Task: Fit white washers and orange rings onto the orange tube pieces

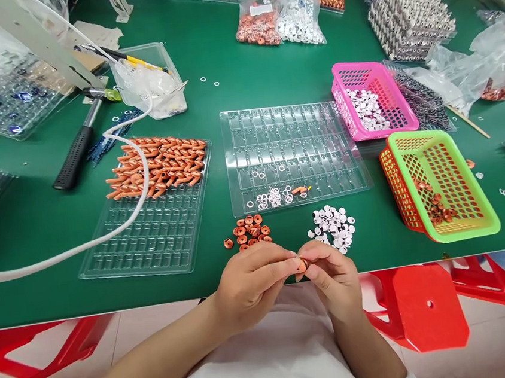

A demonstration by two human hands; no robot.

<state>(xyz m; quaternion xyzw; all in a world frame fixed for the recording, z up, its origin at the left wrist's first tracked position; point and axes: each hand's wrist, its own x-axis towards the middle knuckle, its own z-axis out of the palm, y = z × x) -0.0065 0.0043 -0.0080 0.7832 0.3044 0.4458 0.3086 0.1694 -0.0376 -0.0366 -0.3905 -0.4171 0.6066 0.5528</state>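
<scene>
My left hand (255,282) and my right hand (334,276) meet at the table's front edge. Between their fingertips they pinch a small orange-brown part (302,265), mostly covered by the fingers. Just beyond my left hand lies a pile of round copper-coloured caps (251,231). White discs with dark spots (335,225) are heaped beyond my right hand. Farther back, a clear compartment tray (294,154) carries small white rings (275,197) and one orange piece with a yellow tip (301,190).
At left, a clear tray (149,236) holds rows of copper-coloured parts (159,162), crossed by a white cable (104,237). A hammer (77,150) lies beyond. Right stand a pink basket (343,107) and a green basket (469,232). Bagged parts (257,26) and stacked grey trays (410,19) sit behind.
</scene>
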